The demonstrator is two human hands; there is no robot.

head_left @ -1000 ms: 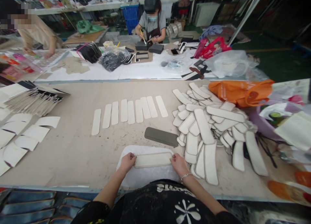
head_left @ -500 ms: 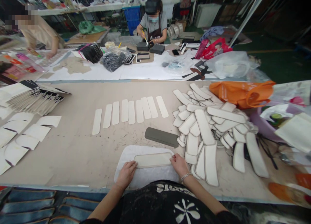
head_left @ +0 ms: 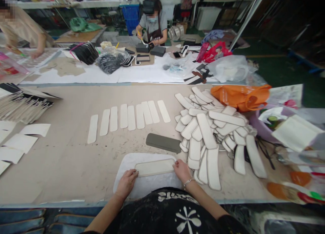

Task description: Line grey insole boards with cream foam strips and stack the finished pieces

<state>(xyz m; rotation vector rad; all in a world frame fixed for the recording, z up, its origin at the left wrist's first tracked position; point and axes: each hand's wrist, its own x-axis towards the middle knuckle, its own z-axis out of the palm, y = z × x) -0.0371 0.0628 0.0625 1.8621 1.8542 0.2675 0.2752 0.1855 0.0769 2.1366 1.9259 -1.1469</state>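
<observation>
A long cream strip with rounded corners [head_left: 155, 168] lies on a white rounded sheet [head_left: 142, 186] at the table's near edge. My left hand [head_left: 127, 182] has its fingertips pressed on the strip's left end. At the right end, my right hand [head_left: 181, 169] pinches the corner between thumb and fingers. Just beyond the sheet is a dark grey strip [head_left: 163, 143]. Farther off, several pale strips [head_left: 124, 115] stand in a spaced row, some overlapping. A large heap of edged cream strips [head_left: 207, 130] lies to the right.
Stacked cream and black pieces [head_left: 25, 103] and white pieces [head_left: 20, 147] are at the left. An orange bag [head_left: 241, 97] and a purple basin [head_left: 256, 120] stand at the right. Across the table [head_left: 63, 166], a person in an apron [head_left: 153, 24] works; another is at the far left.
The view has turned slightly to the right, so most things appear farther left. Both hands stay at the ends of the same strip.
</observation>
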